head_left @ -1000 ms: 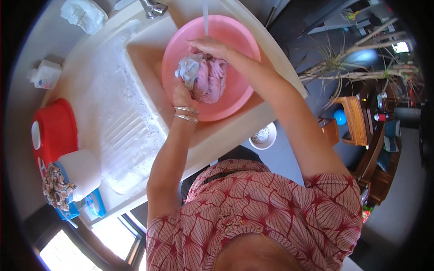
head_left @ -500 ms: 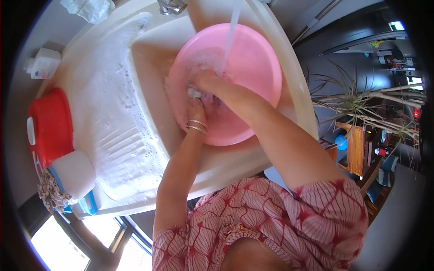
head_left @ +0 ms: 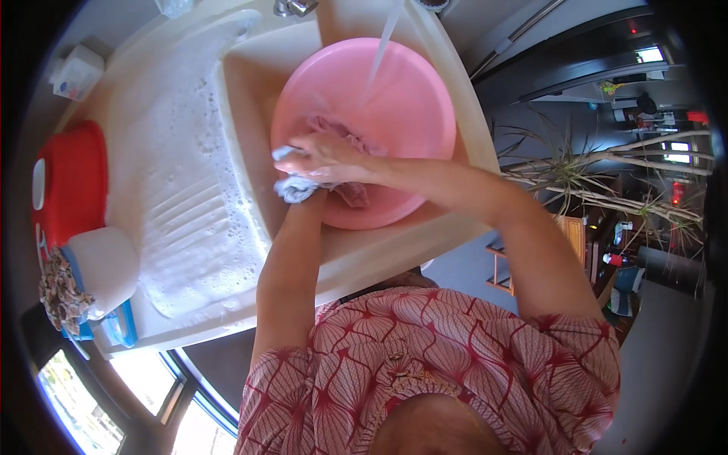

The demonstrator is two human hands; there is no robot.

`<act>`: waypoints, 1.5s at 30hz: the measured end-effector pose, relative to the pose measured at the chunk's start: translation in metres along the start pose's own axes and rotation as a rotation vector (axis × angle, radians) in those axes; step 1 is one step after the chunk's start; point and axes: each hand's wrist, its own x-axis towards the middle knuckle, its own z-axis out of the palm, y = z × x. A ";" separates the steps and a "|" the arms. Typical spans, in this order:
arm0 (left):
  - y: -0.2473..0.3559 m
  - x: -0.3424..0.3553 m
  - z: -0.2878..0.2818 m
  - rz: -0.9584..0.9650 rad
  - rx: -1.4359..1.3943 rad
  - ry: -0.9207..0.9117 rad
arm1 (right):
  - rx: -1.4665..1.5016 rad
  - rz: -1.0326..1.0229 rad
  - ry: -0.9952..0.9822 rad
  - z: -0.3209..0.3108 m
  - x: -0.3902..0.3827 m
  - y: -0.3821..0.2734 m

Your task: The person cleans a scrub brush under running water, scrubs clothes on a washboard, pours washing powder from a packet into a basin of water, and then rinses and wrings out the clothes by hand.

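A wet, light blue-grey cloth (head_left: 294, 188) is bunched between my hands over the left side of a pink basin (head_left: 426, 98). My right hand (head_left: 327, 158) is closed around the bundle, its arm reaching across from the right. Underneath, my left hand (head_left: 314, 199) meets the same bundle; its fingers are mostly hidden by the cloth and the right hand. A pinkish cloth (head_left: 355, 196) lies crumpled in the basin, partly covered by my right hand and wrist. Water (head_left: 381, 51) runs down into the basin from above.
The basin stands in a cream sink (head_left: 254, 91) beside a sudsy ridged washboard (head_left: 201, 220). Along the left edge are a red tub (head_left: 80, 171), a white container (head_left: 110, 262) and a white bottle (head_left: 80, 72). A metal tap (head_left: 294, 7) is at the back; a spiky plant (head_left: 572, 171) stands right.
Both hands have risen out of the basin water and moved toward its left rim, lifting the blue-grey cloth. The pinkish cloth now shows below. The whole view has shifted slightly.
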 end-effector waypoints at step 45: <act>0.095 -0.008 0.098 -1.032 2.500 0.498 | -0.575 0.236 -0.256 -0.014 0.032 0.040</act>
